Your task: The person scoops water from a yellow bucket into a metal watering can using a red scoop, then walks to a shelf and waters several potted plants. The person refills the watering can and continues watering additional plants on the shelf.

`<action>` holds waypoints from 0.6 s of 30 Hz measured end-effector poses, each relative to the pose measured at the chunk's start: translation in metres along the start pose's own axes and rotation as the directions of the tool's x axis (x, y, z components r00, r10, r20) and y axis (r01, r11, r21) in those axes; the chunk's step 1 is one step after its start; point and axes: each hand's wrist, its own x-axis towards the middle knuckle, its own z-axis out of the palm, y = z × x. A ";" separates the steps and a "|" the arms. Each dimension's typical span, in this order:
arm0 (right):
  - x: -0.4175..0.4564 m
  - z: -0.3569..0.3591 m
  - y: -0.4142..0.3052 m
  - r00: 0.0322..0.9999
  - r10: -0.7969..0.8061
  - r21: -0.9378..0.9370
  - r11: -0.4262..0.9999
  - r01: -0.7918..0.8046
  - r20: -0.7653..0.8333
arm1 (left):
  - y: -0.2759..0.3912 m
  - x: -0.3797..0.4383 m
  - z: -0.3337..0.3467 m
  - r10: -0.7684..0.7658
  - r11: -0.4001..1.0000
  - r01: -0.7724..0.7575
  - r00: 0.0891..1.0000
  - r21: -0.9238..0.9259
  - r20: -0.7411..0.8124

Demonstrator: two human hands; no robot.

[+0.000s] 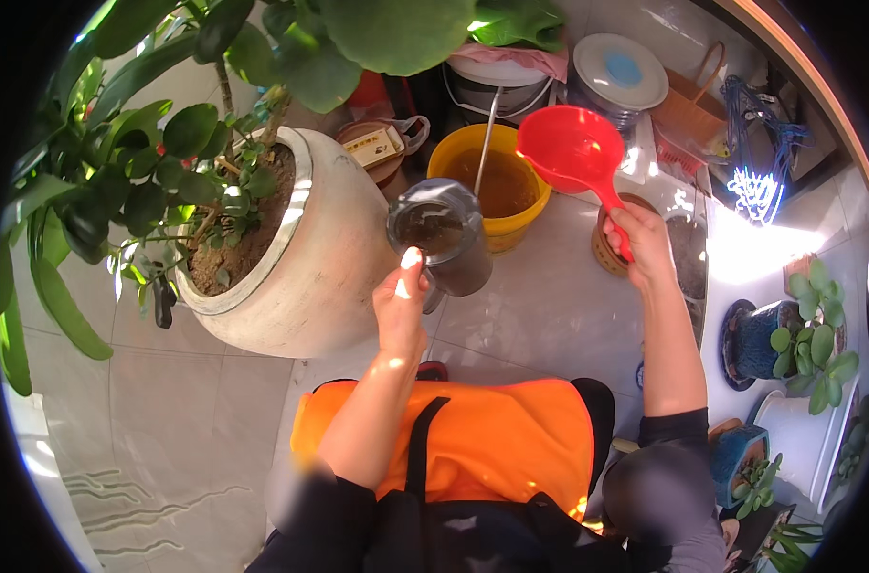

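My left hand (400,308) grips the handle of a grey translucent watering can (463,251), thumb on top near its rim. Brownish liquid shows through the can's round opening, and its long thin spout (488,140) reaches away over a yellow bucket (535,208). In my right hand (642,240) is the handle of a red plastic water ladle (574,147), held up to the right of the bucket. The ladle's bowl faces me and shows no clear contents. Murky brown water (506,190) stands in the yellow bucket on the tiled floor.
At left stands a large pale round planter (327,279) with a leafy plant (191,136). Behind the bucket are a white-rimmed pail (502,86) and a lidded container (621,71). Blue potted succulents (764,336) line the right, beyond a small brown pot (610,251).
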 end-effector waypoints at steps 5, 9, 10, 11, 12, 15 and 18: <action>-0.048 -0.023 -0.048 0.991 -0.118 -0.076 0.990 0.123 0.059 | -0.023 -0.001 0.002 -0.020 0.998 0.020 1.000 0.056 -0.009; -0.073 -0.021 -0.085 0.977 -0.130 -0.038 0.990 0.139 0.169 | -0.047 -0.009 -0.002 -0.109 0.982 0.109 0.994 0.157 -0.007; -0.077 -0.013 -0.096 0.973 -0.117 -0.042 0.991 0.127 0.199 | -0.049 -0.013 -0.002 -0.134 0.975 0.136 0.991 0.178 -0.019; -0.083 -0.001 -0.107 0.968 -0.103 -0.046 0.992 0.116 0.228 | -0.051 -0.017 -0.003 -0.160 0.966 0.163 0.987 0.199 -0.032; -0.087 0.008 -0.115 0.965 -0.092 -0.056 0.992 0.109 0.246 | -0.053 -0.022 -0.002 -0.190 0.951 0.190 0.981 0.245 -0.027; -0.086 0.040 -0.130 0.935 -0.070 -0.034 0.996 0.087 0.348 | -0.056 -0.032 0.001 -0.249 0.910 0.234 0.968 0.342 0.001; -0.078 0.080 -0.131 0.899 -0.085 -0.058 0.991 0.121 0.429 | -0.054 -0.038 0.006 -0.298 0.881 0.262 0.954 0.394 0.032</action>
